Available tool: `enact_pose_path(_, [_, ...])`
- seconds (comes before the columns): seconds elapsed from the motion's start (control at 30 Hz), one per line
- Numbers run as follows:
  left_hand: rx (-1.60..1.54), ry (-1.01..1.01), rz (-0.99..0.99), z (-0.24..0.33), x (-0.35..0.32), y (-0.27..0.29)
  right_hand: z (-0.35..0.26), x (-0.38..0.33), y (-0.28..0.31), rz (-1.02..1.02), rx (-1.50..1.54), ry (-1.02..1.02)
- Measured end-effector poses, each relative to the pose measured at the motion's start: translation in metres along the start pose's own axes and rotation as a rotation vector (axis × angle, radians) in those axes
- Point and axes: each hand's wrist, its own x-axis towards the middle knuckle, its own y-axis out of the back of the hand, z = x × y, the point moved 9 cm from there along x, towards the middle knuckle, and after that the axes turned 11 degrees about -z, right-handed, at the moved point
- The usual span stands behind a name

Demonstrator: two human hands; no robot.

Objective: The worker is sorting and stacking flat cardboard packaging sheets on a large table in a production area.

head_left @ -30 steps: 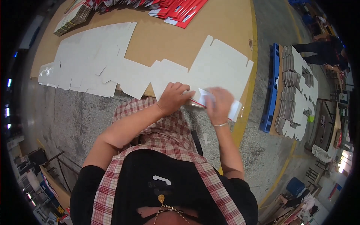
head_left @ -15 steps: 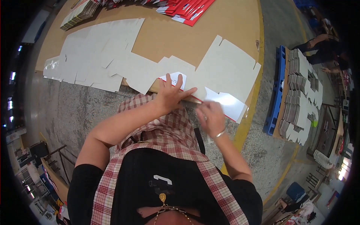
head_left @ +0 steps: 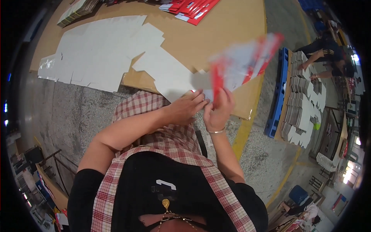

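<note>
A flat die-cut carton piece, red and white on its printed face (head_left: 241, 63), is raised at the table's near right and blurred by motion. My right hand (head_left: 219, 110) pinches its lower corner between thumb and fingers. Close beside it, my left hand (head_left: 187, 107) has its fingers bent over the near edge of the card, almost touching the right hand. A white-faced carton blank (head_left: 170, 73) lies under and beyond the left hand; whether it joins the raised piece I cannot tell. To its left, more white carton blanks (head_left: 100, 50) lie overlapping.
The brown table (head_left: 189, 42) carries red printed cartons (head_left: 197, 11) at the far side and a strapped bundle of card (head_left: 79, 11) far left. Right of the table, stacked card blanks (head_left: 299, 100) stand on a blue pallet (head_left: 279, 96), with another person's arm (head_left: 311, 60) beside them.
The white card at the right has lifted and now shows a red printed side. My right hand rose slightly with it and closed on its corner; my left fingers drew in from spread to bent.
</note>
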Motion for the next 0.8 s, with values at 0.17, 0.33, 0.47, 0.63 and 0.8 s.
enact_pose_path(0.17, [-0.011, 0.599, -0.87, -0.049, -0.047, 0.022, -0.015, 0.023, -0.059, -0.709, -0.33, 0.104])
enact_pose_path(0.33, [0.451, 0.792, -0.145, -0.122, -0.101, 0.043, -0.023, 0.038, -0.097, -0.633, -0.327, 0.269])
enact_pose_path(0.47, [0.282, 0.39, 0.095, -0.113, -0.105, 0.028, -0.012, 0.004, -0.102, -0.699, -0.385, 0.269])
enact_pose_path(0.63, [0.107, 0.266, -0.082, -0.101, -0.068, 0.06, 0.012, 0.007, -0.053, -0.496, -0.234, 0.186])
enact_pose_path(0.8, [-0.498, 0.258, -0.709, -0.158, -0.025, 0.011, 0.013, 0.006, -0.019, -0.339, 0.012, 0.443])
